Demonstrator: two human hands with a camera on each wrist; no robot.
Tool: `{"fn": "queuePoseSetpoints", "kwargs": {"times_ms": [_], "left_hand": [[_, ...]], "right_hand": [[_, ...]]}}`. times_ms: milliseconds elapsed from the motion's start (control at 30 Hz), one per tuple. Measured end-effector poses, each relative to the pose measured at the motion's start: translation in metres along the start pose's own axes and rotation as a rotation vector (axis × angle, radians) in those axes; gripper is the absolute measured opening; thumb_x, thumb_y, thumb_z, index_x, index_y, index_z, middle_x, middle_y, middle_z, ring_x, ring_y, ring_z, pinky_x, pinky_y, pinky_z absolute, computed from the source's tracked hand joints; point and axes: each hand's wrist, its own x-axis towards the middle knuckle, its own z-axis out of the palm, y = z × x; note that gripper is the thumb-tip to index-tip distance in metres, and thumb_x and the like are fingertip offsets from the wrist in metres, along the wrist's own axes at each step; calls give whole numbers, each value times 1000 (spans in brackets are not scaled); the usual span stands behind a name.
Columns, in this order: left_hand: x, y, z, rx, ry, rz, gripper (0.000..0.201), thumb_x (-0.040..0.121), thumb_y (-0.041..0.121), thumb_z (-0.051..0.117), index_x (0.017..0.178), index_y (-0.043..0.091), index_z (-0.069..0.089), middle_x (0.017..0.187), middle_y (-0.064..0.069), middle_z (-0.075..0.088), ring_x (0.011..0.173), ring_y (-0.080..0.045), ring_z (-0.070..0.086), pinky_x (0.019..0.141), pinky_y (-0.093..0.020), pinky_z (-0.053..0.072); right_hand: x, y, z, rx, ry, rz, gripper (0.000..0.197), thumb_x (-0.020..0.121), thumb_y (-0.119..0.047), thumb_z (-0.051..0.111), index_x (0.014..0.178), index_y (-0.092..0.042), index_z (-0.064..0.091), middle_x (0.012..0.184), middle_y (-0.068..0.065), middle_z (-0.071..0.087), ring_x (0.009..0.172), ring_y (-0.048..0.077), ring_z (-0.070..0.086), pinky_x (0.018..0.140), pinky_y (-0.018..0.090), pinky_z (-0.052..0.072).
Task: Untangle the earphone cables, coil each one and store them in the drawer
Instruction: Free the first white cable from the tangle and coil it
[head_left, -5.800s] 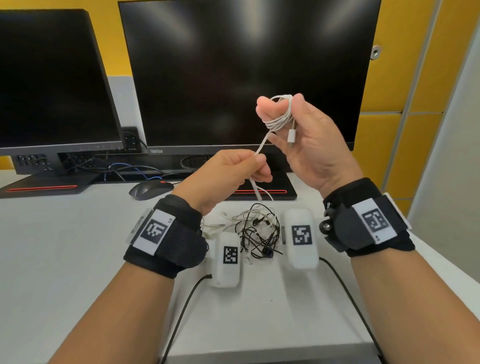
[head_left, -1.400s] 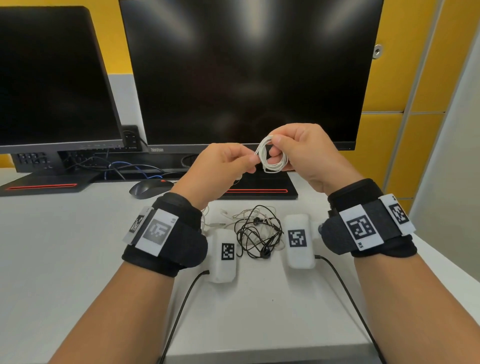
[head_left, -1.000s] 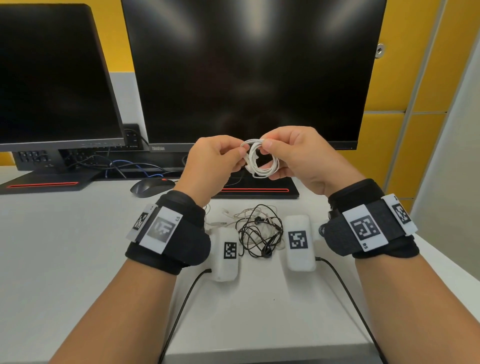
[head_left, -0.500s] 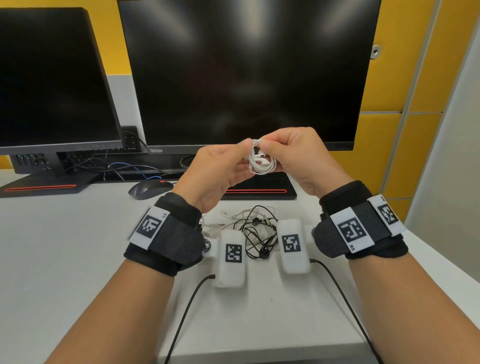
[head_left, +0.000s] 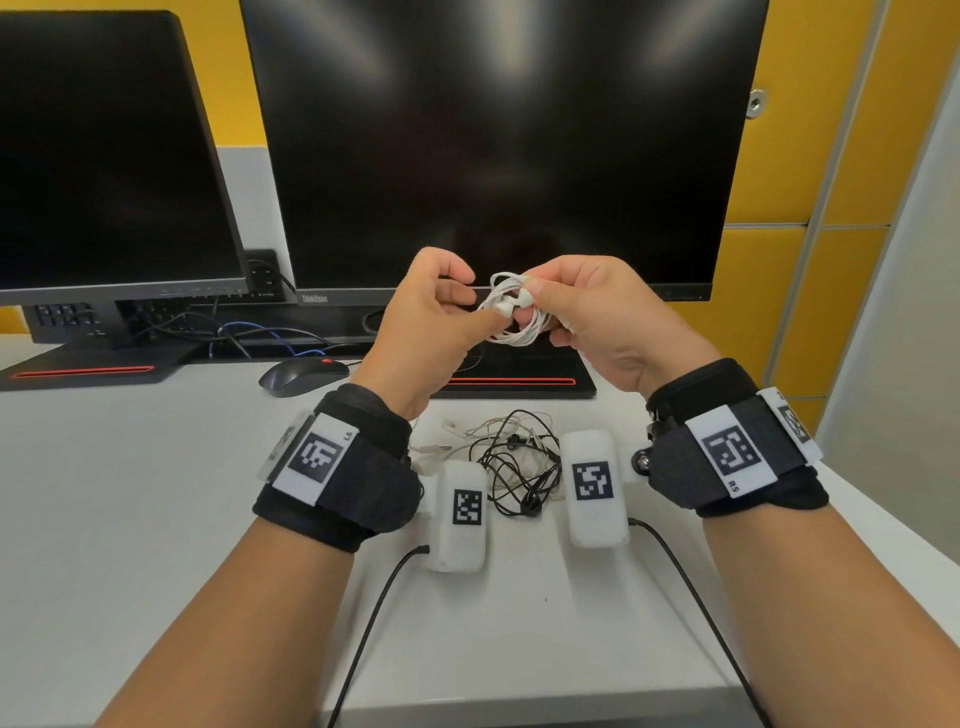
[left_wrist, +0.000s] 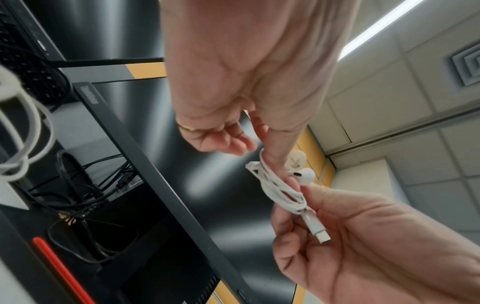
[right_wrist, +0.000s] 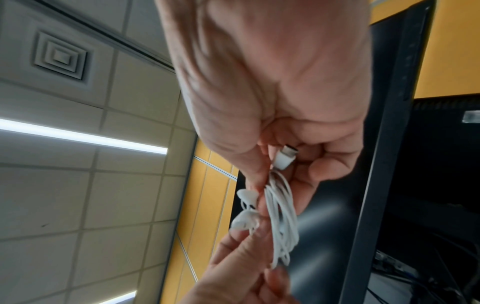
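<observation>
A white earphone cable (head_left: 514, 332) is wound into a small coil and held up in front of the big monitor. My left hand (head_left: 480, 312) pinches its left side by the two earbuds (head_left: 519, 301). My right hand (head_left: 545, 306) grips its right side. In the left wrist view the coil (left_wrist: 280, 191) runs past my left thumb, with an earbud (left_wrist: 306, 174) and the plug (left_wrist: 318, 228) sticking out. The right wrist view shows the plug (right_wrist: 284, 158) against my right palm and the coil (right_wrist: 283, 216) hanging below. A tangle of black and pale earphones (head_left: 519, 462) lies on the desk. No drawer is in view.
Two monitors (head_left: 498, 145) stand at the back on stands, with a black mouse (head_left: 301, 374) and loose cables before the left one. White tagged modules (head_left: 462, 512) with black leads sit by my wrists. The white desk (head_left: 130, 493) ends at its front edge below my forearms.
Seconds ago my right hand held the coil high on its fingers while the left fed cable in. Both hands have come lower and closer; the loose end is wound in and the earbuds show.
</observation>
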Motion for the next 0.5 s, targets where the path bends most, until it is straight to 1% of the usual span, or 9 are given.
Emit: {"fn": "queuePoseSetpoints", "kwargs": {"times_ms": [67, 100, 167, 233, 300, 367, 433, 500], "left_hand": [[1, 0, -1, 54, 27, 89, 25, 79, 10, 77, 85, 23, 57, 79, -2, 53, 72, -21, 52, 78, -40, 55], [1, 1, -1, 67, 23, 115, 22, 79, 8, 77, 82, 22, 61, 75, -1, 52, 70, -18, 53, 77, -38, 56], [0, 2, -1, 85, 7, 137, 19, 80, 6, 76, 80, 22, 66, 72, 3, 59, 68, -10, 58, 77, -32, 58], [-2, 4, 0, 87, -15, 151, 17, 82, 4, 73, 85, 21, 69, 75, 5, 68, 71, -7, 66, 80, -27, 57], [-3, 6, 0, 93, -36, 179, 16, 83, 2, 70, 91, 17, 71, 82, -2, 73, 77, -11, 70, 84, -28, 57], [-3, 6, 0, 101, -48, 201, 18, 81, 2, 71, 91, 17, 72, 87, -7, 73, 80, -16, 70, 86, -32, 57], [-3, 6, -1, 84, -63, 196, 17, 80, 4, 73, 88, 19, 71, 90, -11, 72, 83, -22, 69, 85, -36, 57], [-3, 6, -2, 87, -59, 193, 13, 81, 8, 74, 88, 18, 70, 91, -13, 71, 85, -25, 69, 83, -37, 58]], "right_hand": [[0, 0, 1, 3, 0, 2, 15, 97, -15, 56, 92, -19, 69, 82, 2, 71, 75, 10, 63, 68, 27, 45], [0, 0, 3, 5, 0, 0, 14, 97, -14, 56, 92, -18, 69, 83, 3, 71, 77, 12, 64, 68, 28, 45], [1, 0, 4, 21, 0, 5, 13, 97, -14, 57, 93, -16, 69, 86, 6, 72, 80, 15, 64, 68, 28, 46], [1, 0, 3, 56, -4, 15, 14, 97, -14, 56, 93, -16, 69, 88, 7, 71, 81, 15, 63, 70, 27, 47], [0, 0, 0, 113, -16, 24, 13, 97, -14, 56, 93, -15, 69, 88, 7, 70, 80, 15, 62, 70, 25, 48], [-1, -1, -1, 169, -23, 29, 11, 96, -14, 59, 93, -13, 69, 86, 8, 69, 79, 16, 61, 67, 23, 49], [-1, -1, -2, 174, -20, 26, 8, 93, -14, 63, 91, -12, 71, 86, 8, 70, 80, 18, 62, 66, 23, 51], [-1, -1, -1, 164, -22, 25, 7, 91, -15, 66, 91, -12, 72, 87, 9, 71, 81, 18, 64, 67, 25, 53]]}}
